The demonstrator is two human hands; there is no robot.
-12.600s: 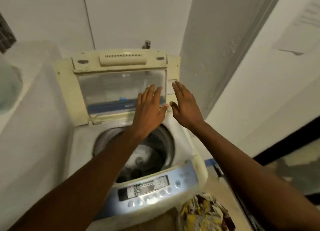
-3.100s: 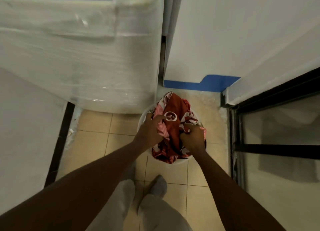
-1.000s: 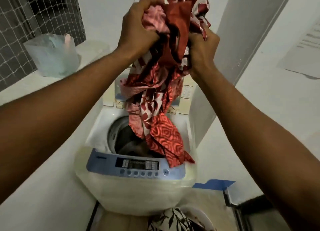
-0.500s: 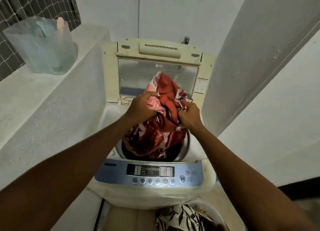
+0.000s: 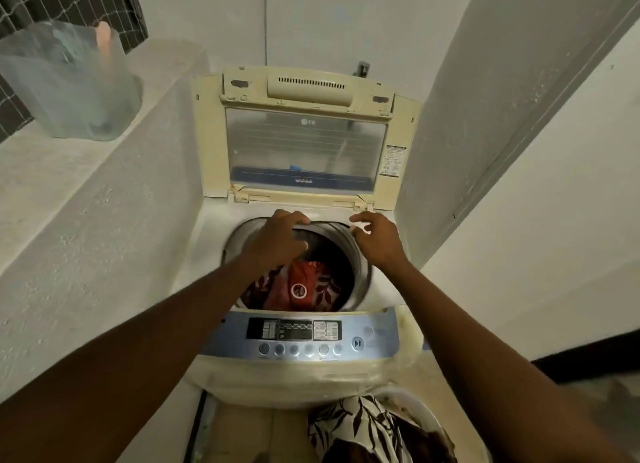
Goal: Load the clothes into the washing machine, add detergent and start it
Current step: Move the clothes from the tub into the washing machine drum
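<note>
The top-loading washing machine (image 5: 381, 289) stands in front of me with its lid (image 5: 304, 140) raised against the back wall. Red patterned clothes (image 5: 301, 287) lie down inside the drum. My left hand (image 5: 277, 240) hovers over the drum's left side with loosely curled fingers and holds nothing. My right hand (image 5: 375, 237) is above the drum's right rim, fingers apart and empty. The blue control panel (image 5: 301, 338) with its row of buttons faces me. A black-and-white leaf-print garment (image 5: 360, 428) fills the white basket (image 5: 429, 414) on the floor below.
A clear plastic bag (image 5: 69, 81) sits on the concrete ledge (image 5: 69, 192) at the left, by a meshed window. A grey wall column (image 5: 485, 116) hems the machine on the right. A dark door frame (image 5: 588, 358) runs low at the right.
Both hands lowered the red clothes from high above the machine into the drum and let go; the bundle now rests inside and both hands are free above the opening.
</note>
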